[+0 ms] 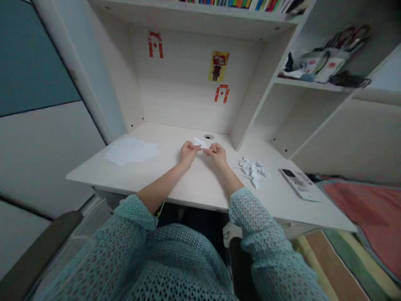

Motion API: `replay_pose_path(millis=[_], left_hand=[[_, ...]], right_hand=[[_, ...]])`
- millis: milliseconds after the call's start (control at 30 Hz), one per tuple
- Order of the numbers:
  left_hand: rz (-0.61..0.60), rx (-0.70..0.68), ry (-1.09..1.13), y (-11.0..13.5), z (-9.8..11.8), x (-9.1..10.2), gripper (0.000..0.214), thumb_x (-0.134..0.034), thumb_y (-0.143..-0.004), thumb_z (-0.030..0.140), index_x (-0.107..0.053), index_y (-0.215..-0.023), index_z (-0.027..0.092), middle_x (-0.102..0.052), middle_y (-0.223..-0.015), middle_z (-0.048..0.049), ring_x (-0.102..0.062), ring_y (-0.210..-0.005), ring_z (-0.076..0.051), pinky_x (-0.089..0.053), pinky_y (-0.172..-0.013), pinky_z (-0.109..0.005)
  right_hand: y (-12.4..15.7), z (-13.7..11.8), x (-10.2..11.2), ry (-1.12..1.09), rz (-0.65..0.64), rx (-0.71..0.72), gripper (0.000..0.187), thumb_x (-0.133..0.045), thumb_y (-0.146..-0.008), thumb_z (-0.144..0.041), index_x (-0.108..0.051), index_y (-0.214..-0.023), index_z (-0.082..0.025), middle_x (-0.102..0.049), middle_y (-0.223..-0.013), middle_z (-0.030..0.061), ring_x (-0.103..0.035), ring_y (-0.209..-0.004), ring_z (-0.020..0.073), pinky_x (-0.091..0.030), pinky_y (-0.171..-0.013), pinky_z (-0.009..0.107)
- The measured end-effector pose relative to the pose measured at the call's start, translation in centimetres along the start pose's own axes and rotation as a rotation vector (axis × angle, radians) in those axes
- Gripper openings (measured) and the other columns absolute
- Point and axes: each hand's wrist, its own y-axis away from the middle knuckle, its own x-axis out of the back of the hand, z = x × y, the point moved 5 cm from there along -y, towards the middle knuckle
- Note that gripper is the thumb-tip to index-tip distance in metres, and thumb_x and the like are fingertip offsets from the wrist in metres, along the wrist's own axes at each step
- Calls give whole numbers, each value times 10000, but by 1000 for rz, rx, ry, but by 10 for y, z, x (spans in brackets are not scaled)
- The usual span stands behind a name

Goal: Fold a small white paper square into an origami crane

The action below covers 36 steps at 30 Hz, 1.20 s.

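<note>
My left hand and my right hand meet over the middle of the white desk. Both pinch a small folded piece of white paper held between them just above the desktop. The fingers of each hand are curled closed on the paper's edges. My forearms stretch out from teal knitted sleeves.
A stack of flat white paper sheets lies at the left. Several folded white paper pieces sit in a pile at the right, beside a phone. A cable hole is behind the hands. Shelves with scissors stand right.
</note>
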Motion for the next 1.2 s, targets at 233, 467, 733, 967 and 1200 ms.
replay_pose_path(millis=[233, 467, 733, 967, 1200], left_hand=[[55, 21, -70, 0, 5, 7, 396, -697, -604, 233, -309, -678, 212, -608, -602, 39, -620, -635, -120, -394, -579, -200], [50, 10, -107, -1, 5, 6, 409, -701, -619, 260, -298, -675, 212, -607, -609, 38, -637, -651, -129, -399, -576, -200], [46, 60, -140, -2, 1, 8, 415, -705, -619, 270, -301, -688, 209, -632, -668, 19, -650, -675, -138, -402, -581, -198], [-15, 101, -400, -8, -4, 19, 300, -654, -654, 249, -360, -623, 197, -540, -563, 39, -625, -637, -143, -363, -534, -197], [-212, -96, -1041, 8, 14, 5, 237, -608, -712, 270, -443, -558, 197, -570, -581, 30, -561, -621, -132, -312, -542, -226]], right_hand=[[-1, 2, -3, -25, -76, -2, 451, -781, -536, -397, -424, -758, -235, -597, -522, -76, -581, -545, 114, -446, -584, 233], [0, 1, 3, 45, -34, -36, 488, -791, -516, -415, -380, -703, -231, -590, -522, -61, -574, -515, 118, -442, -550, 239], [2, -5, -1, 76, -84, 43, 418, -751, -574, -428, -404, -709, -237, -518, -493, -77, -607, -587, 145, -439, -560, 238], [4, 2, -6, 214, -152, 55, 310, -712, -631, -416, -505, -752, -219, -613, -759, -6, -588, -684, 132, -447, -629, 251], [1, 3, -3, 250, -170, 83, 210, -657, -676, -374, -578, -773, -205, -641, -781, 17, -595, -713, 150, -448, -642, 259]])
